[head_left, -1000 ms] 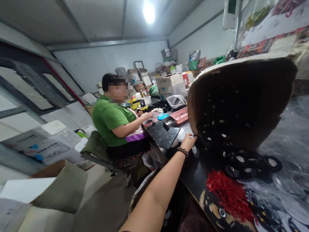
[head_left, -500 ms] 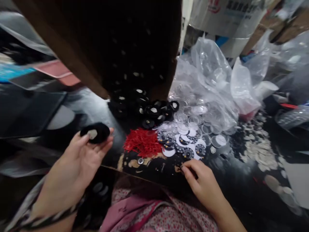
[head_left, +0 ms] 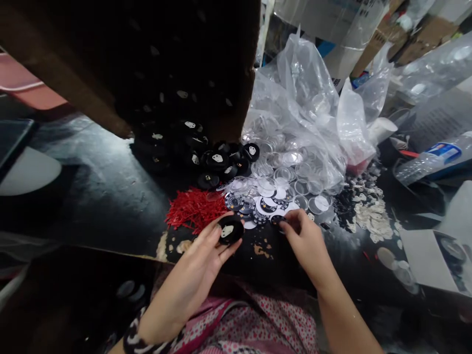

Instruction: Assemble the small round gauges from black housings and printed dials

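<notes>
My left hand (head_left: 201, 255) grips a round black disc-shaped case (head_left: 231, 230) by its edge, with a small pale piece showing on its face. My right hand (head_left: 306, 241) is closed at the fingertips on a small black-and-white printed dial (head_left: 278, 219), at the near edge of a pile of similar printed dials (head_left: 260, 216). Just behind my left fingers lies a heap of thin red strips (head_left: 195, 207). Clear round plastic covers (head_left: 285, 174) spread behind the dials.
A tilted cardboard box (head_left: 246, 105) has many black cases (head_left: 217, 158) at its mouth. Clear plastic bags (head_left: 309, 73) stand behind. To the right are pale small tags (head_left: 368, 206), a plastic bottle (head_left: 429, 162) and a white box (head_left: 422, 258). The table's front edge (head_left: 121, 253) runs nearby.
My left hand has brought the black case rightward, close to my right hand. My right hand has moved up to the dials and now pinches one. The view has shifted right.
</notes>
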Available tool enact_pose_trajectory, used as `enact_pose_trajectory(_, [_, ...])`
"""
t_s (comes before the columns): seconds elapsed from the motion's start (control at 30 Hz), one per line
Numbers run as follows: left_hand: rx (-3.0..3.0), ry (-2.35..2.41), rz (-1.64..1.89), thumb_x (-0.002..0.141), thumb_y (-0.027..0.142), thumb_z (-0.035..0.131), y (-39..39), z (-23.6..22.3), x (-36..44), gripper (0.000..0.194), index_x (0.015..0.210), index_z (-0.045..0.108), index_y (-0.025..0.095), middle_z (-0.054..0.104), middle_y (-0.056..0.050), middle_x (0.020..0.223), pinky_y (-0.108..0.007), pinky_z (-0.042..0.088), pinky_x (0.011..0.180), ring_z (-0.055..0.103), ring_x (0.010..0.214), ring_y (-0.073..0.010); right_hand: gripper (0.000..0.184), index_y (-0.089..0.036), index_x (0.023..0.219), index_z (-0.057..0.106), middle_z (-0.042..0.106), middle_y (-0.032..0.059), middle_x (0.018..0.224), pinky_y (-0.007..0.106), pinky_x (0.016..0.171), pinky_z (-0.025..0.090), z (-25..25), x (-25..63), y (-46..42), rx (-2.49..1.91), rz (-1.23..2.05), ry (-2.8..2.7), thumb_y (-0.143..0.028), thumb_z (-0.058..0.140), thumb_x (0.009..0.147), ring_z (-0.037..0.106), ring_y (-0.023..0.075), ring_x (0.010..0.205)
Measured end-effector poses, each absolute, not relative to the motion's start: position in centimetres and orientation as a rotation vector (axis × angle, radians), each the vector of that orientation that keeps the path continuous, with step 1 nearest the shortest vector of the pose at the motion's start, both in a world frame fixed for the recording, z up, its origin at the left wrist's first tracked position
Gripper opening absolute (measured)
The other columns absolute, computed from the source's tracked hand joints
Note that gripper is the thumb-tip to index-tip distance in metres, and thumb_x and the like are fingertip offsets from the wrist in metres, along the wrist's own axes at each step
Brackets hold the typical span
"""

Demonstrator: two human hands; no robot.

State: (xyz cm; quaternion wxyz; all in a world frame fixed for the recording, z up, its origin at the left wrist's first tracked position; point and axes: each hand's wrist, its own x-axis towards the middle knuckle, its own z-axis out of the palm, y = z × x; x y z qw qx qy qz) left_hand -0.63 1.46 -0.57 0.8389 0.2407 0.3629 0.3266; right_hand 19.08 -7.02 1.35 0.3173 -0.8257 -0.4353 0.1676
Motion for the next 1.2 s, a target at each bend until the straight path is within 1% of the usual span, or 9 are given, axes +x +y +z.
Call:
enact_pose_trajectory(0.03, [0.505, 0.759, 0.671, 0.088, 0.037, 0.063, 1.4, -0.6, -0.3, 0.030, 0.112, 0.069, 0.021, 0.068, -0.008, 0.123, -0.040, 0.055, 0.096, 0.061, 0.116, -0.0262, 0.008, -0.020, 0.089, 0.058, 0.062, 0.0025, 0.082, 0.033, 0.070, 0.049, 1.4, 19.1, -7.1, -2.109, 0.500, -1.071, -0.027, 0.059, 0.086, 0.061, 0.0194, 0.075])
enact_pose_trajectory(0.1, [0.490, 0.740, 0.640, 0.088, 0.037, 0.062, 1.1, -0.6, 0.2, 0.031, 0.114, 0.069, 0.022, 0.068, -0.008, 0.124, -0.039, 0.056, 0.095, 0.062, 0.117, -0.0257, 0.015, -0.020, 0.098, 0.060, 0.061, 0.0009, 0.080, 0.030, 0.065, 0.049, 1.6, 18.6, -7.3, -1.958, 0.635, -1.003, -0.027, 0.059, 0.085, 0.059, 0.0172, 0.071])
enact_pose_trajectory(0.2, [0.448, 0.707, 0.627, 0.089, 0.035, 0.062, 0.5, -0.8, 0.6, 0.027, 0.112, 0.070, 0.023, 0.068, -0.006, 0.125, -0.035, 0.057, 0.093, 0.063, 0.115, -0.0230, 0.025, -0.021, 0.112, 0.063, 0.063, 0.0005, 0.083, 0.028, 0.066, 0.049, 2.2, 17.3, -7.4, -1.813, 0.766, -1.027, -0.025, 0.057, 0.087, 0.060, 0.0162, 0.073])
enact_pose_trajectory(0.37, [0.456, 0.690, 0.610, 0.088, 0.035, 0.064, -0.1, -0.7, 0.6, 0.025, 0.108, 0.072, 0.023, 0.072, -0.005, 0.115, -0.032, 0.057, 0.093, 0.067, 0.107, -0.0212, 0.012, -0.023, 0.100, 0.065, 0.066, -0.0003, 0.085, 0.027, 0.073, 0.048, 3.3, 14.9, -6.8, -1.821, 0.595, -1.064, -0.025, 0.059, 0.089, 0.061, 0.0157, 0.079])
enact_pose_trajectory(0.57, [0.509, 0.790, 0.631, 0.079, 0.040, 0.073, -0.6, -0.2, 0.7, 0.034, 0.112, 0.072, 0.031, 0.064, 0.000, 0.133, -0.034, 0.053, 0.099, 0.053, 0.129, -0.0266, 0.002, -0.021, 0.091, 0.059, 0.064, -0.0001, 0.083, 0.027, 0.068, 0.050, 3.3, 13.3, -6.0, -1.781, 0.601, -1.106, -0.021, 0.059, 0.089, 0.062, 0.0149, 0.075])
enact_pose_trajectory(0.67, [0.514, 0.802, 0.616, 0.078, 0.042, 0.074, -0.6, -0.2, 0.7, 0.034, 0.110, 0.073, 0.029, 0.067, -0.002, 0.128, -0.037, 0.051, 0.102, 0.051, 0.130, -0.0284, 0.004, -0.023, 0.094, 0.059, 0.064, -0.0009, 0.084, 0.028, 0.067, 0.050, 3.3, 13.3, -6.2, -1.726, 0.651, -1.064, -0.025, 0.059, 0.091, 0.062, 0.0145, 0.073])
enact_pose_trajectory(0.8, [0.555, 0.745, 0.596, 0.079, 0.042, 0.073, -0.7, -0.4, 0.7, 0.034, 0.111, 0.072, 0.031, 0.066, -0.001, 0.129, -0.040, 0.050, 0.103, 0.053, 0.128, -0.0283, 0.002, -0.022, 0.089, 0.059, 0.065, 0.0004, 0.084, 0.030, 0.072, 0.047, 3.5, 13.3, -6.0, -1.859, 0.526, -1.166, -0.022, 0.060, 0.089, 0.060, 0.0170, 0.079])
enact_pose_trajectory(1.03, [0.669, 0.692, 0.570, 0.086, 0.037, 0.067, -0.8, -1.7, 0.5, 0.036, 0.122, 0.066, 0.035, 0.060, 0.001, 0.138, -0.037, 0.049, 0.104, 0.051, 0.130, -0.0258, 0.007, -0.022, 0.083, 0.054, 0.059, -0.0017, 0.076, 0.026, 0.063, 0.046, 3.3, 13.5, -5.5, -1.873, 0.618, -1.103, -0.022, 0.059, 0.088, 0.057, 0.0142, 0.069])
enact_pose_trajectory(1.2, [0.746, 0.704, 0.563, 0.078, 0.030, 0.074, -0.6, -2.1, 0.3, 0.039, 0.116, 0.069, 0.028, 0.069, -0.003, 0.124, -0.039, 0.049, 0.103, 0.060, 0.120, -0.0261, 0.012, -0.022, 0.084, 0.051, 0.054, -0.0034, 0.074, 0.025, 0.058, 0.043, 3.1, 14.0, -5.8, -1.923, 0.713, -1.142, -0.023, 0.063, 0.084, 0.053, 0.0130, 0.065])
